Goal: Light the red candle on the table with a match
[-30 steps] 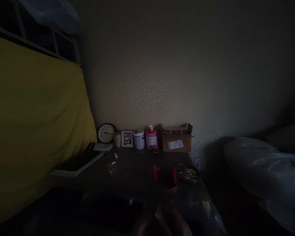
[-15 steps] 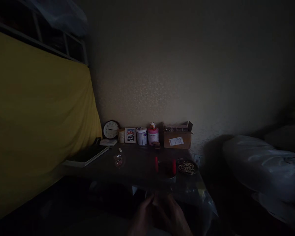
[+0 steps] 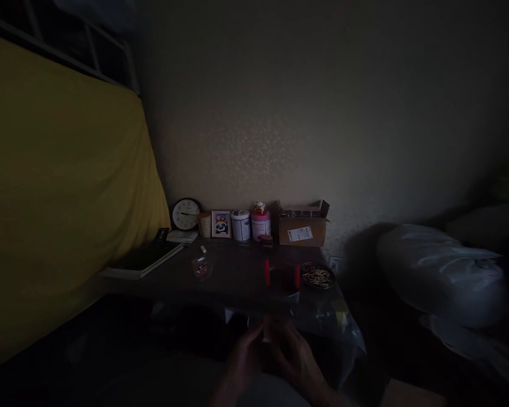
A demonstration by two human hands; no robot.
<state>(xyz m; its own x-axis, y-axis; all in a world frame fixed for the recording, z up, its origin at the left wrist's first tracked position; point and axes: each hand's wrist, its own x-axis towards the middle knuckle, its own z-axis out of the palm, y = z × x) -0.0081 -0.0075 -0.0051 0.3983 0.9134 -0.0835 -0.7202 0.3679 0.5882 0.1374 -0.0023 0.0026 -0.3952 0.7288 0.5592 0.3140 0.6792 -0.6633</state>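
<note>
Head view, dim: the left hand (image 3: 242, 359) and the right hand (image 3: 299, 359) curve toward each other at the near side of the dark table (image 3: 233, 268), with a small brownish thing (image 3: 266, 329) between their fingertips. Too little light shows to tell whether either hand pinches it. Beyond the hands, two upright red sticks (image 3: 297, 275) stand left of a round dish (image 3: 333, 279) holding pale sticks (image 3: 318, 277).

Up on the left hung a broad yellow cloth (image 3: 63, 181)! Near it stood a round, dark-rimmed clock (image 3: 185, 215), and further right, an open brown cardboard box (image 3: 311, 234).
</note>
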